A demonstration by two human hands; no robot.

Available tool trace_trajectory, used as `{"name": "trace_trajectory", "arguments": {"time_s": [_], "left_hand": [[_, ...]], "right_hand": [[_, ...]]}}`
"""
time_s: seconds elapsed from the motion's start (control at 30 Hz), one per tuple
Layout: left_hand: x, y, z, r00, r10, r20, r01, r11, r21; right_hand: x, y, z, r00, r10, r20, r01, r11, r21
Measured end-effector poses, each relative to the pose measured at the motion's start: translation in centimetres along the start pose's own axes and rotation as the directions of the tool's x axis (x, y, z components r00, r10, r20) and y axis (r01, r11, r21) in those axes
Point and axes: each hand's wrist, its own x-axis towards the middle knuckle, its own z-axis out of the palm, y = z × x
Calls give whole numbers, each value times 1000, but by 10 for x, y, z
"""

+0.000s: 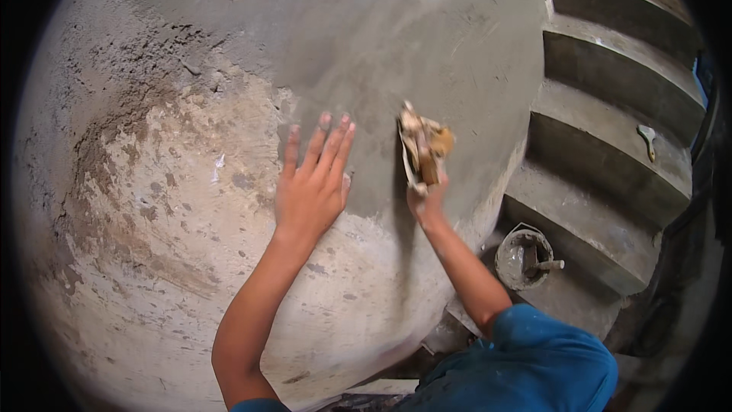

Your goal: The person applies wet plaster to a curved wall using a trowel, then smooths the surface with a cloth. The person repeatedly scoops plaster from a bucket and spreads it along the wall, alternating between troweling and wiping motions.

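My left hand [313, 191] has its fingers stretched out over the wall, at the border between smooth grey plaster [427, 46] and the older, patchy surface [206, 236]. It holds nothing; whether the palm presses on the wall cannot be told. In my right hand [428, 197] is a plastering float [415, 145], gripped at its handle and seen nearly edge-on. Mortar stains cover the float, and a brownish lump shows on its right side. Its flat face is turned toward the grey plaster and hidden, so contact is unclear.
Concrete stairs [591, 133] climb along the right side. A mortar-crusted bucket [501, 259] stands on a lower step, with a tool handle [550, 265] sticking out. Higher up lies a paintbrush [648, 140]. Rough, crumbly render [145, 49] covers the wall's upper left.
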Motion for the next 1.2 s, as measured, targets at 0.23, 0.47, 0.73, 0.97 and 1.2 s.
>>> {"name": "trace_trajectory", "arguments": {"time_s": [0.23,0.47,0.73,0.97,1.2], "left_hand": [[8,-5,10,999,33,6,-33,999,41],[6,-5,4,999,44,20,-45,997,63],[6,-6,8,996,41,-73,-41,999,4],[6,-6,8,995,36,-94,-39,999,-28],[2,-8,10,992,25,-128,-34,997,-68]], "right_hand": [[-12,-11,8,936,-347,58,350,906,-237],[-8,8,1,932,350,-93,-258,823,507],[-3,5,-4,992,-122,-43,107,961,-257],[-21,1,-2,948,-298,109,317,899,-303],[0,6,-9,999,27,-21,-29,996,-85]]}}
